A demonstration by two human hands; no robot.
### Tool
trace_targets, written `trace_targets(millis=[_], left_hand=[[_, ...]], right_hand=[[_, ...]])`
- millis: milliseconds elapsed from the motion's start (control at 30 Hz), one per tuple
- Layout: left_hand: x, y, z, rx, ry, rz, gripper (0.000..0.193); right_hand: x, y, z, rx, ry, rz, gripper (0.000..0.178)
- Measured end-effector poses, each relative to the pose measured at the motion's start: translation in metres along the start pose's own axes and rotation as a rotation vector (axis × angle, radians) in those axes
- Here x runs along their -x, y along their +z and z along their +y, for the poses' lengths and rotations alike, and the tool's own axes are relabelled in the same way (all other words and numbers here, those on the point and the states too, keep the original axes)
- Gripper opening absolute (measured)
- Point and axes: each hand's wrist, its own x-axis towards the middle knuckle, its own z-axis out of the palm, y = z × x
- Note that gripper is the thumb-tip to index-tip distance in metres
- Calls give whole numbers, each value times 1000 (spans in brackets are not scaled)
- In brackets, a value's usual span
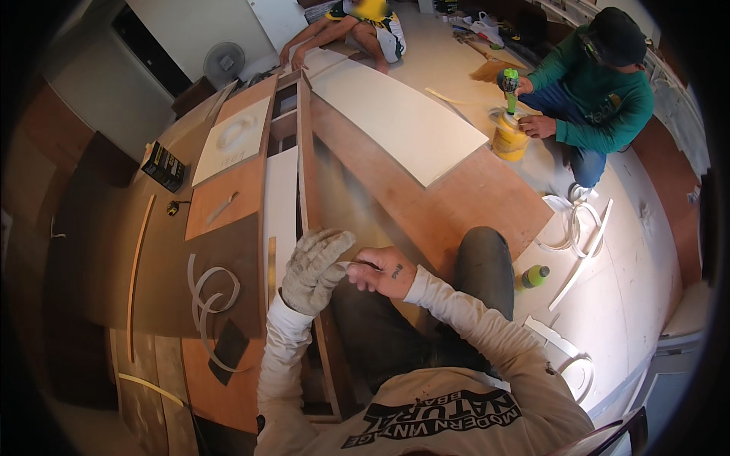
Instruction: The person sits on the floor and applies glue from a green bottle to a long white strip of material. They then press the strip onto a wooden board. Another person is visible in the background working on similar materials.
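My left hand point(313, 267), in a grey-white work glove, is raised over the open wooden frame point(306, 152) with its fingers curled. Close against it, my bare right hand point(384, 272) pinches a small pale bit point(347, 265) between thumb and fingers. Too little of that bit shows to tell whether it is a strip end or part of the glove. Both hands meet in front of my bent knee point(485, 266). To the left, a coiled white edging strip point(220, 289) lies on a brown board, beside a dark flat pad point(230, 351).
A white panel point(395, 114) lies on a brown board ahead. At left are a black can point(163, 169), a tape measure point(175, 207) and a putty knife point(222, 207). A green bottle point(534, 277) and white strip coils point(582, 228) are right. Two co-workers sit beyond; one holds a green power tool point(511, 91).
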Motion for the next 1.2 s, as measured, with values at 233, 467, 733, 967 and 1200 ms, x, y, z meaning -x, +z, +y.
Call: trace_targets(millis=[233,467,733,967,1200], left_hand=[[-5,13,6,272,-11,32,47],[-7,23,0,101,-121,191,49],[-2,41,11,160,-128,277,29],[-16,49,32,214,-30,250,26],[-16,37,60,268,21,253,29]], right_hand=[[-3,8,-22,134,-322,196,14],[-12,24,-30,126,-60,345,13],[-14,0,-22,218,104,104,20],[-20,-19,17,448,-13,308,16],[-23,-37,31,236,178,277,26]])
